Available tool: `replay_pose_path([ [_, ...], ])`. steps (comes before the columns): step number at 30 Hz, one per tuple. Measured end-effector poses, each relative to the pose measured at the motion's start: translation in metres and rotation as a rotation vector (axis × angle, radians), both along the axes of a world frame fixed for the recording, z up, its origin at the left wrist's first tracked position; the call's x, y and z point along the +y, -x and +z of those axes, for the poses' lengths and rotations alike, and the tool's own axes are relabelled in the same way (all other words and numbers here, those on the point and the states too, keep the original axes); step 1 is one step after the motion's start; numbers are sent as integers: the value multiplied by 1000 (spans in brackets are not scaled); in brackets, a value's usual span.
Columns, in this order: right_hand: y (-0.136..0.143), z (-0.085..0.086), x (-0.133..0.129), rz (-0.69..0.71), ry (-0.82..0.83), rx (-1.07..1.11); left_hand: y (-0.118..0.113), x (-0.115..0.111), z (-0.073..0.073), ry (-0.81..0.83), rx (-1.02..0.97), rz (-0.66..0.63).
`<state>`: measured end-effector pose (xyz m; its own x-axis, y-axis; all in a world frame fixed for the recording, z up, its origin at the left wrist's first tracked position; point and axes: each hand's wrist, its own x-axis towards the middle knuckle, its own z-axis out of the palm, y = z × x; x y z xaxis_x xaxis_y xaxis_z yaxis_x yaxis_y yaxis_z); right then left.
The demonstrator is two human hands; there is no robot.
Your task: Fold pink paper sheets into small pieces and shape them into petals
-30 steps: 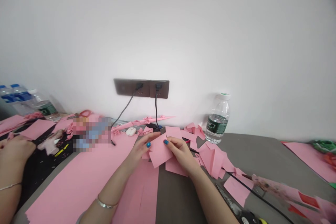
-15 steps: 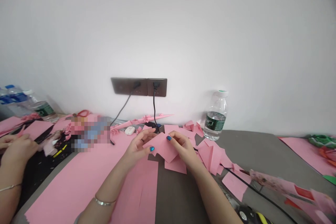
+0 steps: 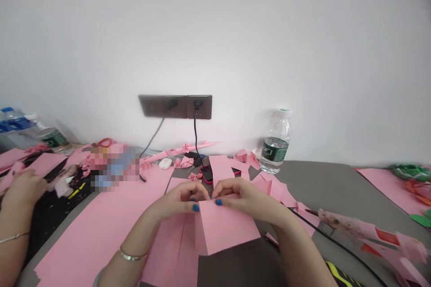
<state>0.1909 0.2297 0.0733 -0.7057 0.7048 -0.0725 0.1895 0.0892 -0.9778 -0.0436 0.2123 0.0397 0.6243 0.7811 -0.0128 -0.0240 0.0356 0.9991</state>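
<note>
A sheet of pink paper [image 3: 229, 226] hangs between my two hands, bent along a crease near its left side. My left hand [image 3: 180, 199] pinches its upper left corner with thumb and fingers. With thumb and curled fingers, my right hand [image 3: 237, 195] grips the top edge close beside it. The fingertips of both hands nearly meet. Beneath and to the left lie large pink sheets [image 3: 90, 228] on the grey table [image 3: 323, 175]. Behind my hands are more cut pink pieces [image 3: 220, 168] and a small folded paper flower [image 3: 195, 176].
A water bottle [image 3: 275, 143] stands by the wall. A pink-wrapped glue gun [image 3: 360, 228] lies at right, its black cord [image 3: 336, 249] crossing the table. A white earphone case [image 3: 165, 163] sits behind. A co-worker's hand [image 3: 27, 188] works at far left. Wall sockets [image 3: 175, 106] hold plugs.
Both hands have come lower and closer together. The pink paper now faces me as a larger sheet with a bent left side. The co-worker's hand has shifted slightly.
</note>
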Motion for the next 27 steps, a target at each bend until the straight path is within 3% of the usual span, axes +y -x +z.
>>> replay_pose_path([
  [5, -3, 3, -2, -31, -11, -17, -1, 1, 3, -175, 42, 79],
  [11, -11, 3, -3, 0, 33, -95, 0, -1, 2, -44, 157, 39],
  [16, -1, 2, -7, -15, -6, -224, -4, 0, 1, -17, 225, 43],
  [21, 16, -7, -5, 11, -27, -153, -6, 0, 0, -57, 243, 46],
  [27, 18, -14, 0, 30, -19, -33, -5, -2, 3, -67, 352, 24],
])
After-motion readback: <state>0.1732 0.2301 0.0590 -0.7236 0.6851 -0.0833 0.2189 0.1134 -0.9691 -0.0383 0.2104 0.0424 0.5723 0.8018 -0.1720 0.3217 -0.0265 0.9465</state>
